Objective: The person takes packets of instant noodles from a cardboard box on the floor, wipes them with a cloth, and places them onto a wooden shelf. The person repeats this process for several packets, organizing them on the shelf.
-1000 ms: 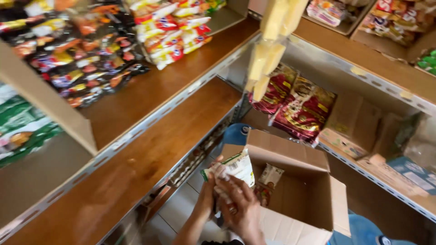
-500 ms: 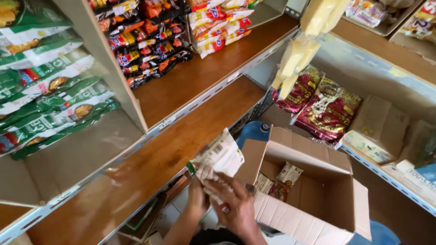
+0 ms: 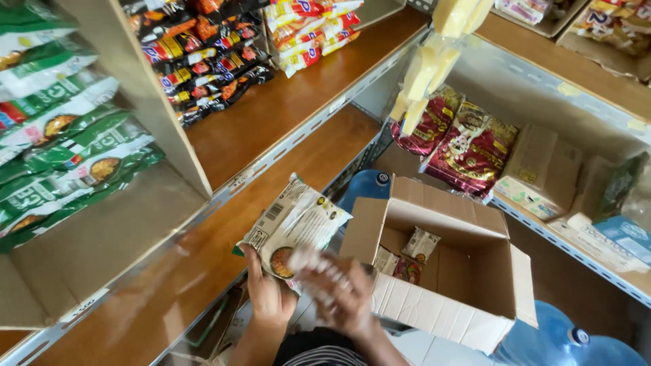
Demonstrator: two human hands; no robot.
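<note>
A stack of pale noodle packets (image 3: 295, 227) is gripped by the left hand (image 3: 268, 295) and steadied by the blurred right hand (image 3: 339, 295) above the open cardboard box (image 3: 447, 285), where a few packets (image 3: 407, 254) are left, with green packets (image 3: 68, 149) already shelved.

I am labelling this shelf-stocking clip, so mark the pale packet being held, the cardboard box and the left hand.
pale packet (image 3: 298, 220), head view, middle of its printed back.
cardboard box (image 3: 447, 315), head view, outer front wall.
left hand (image 3: 268, 295), head view, back of the hand under the packet.
</note>
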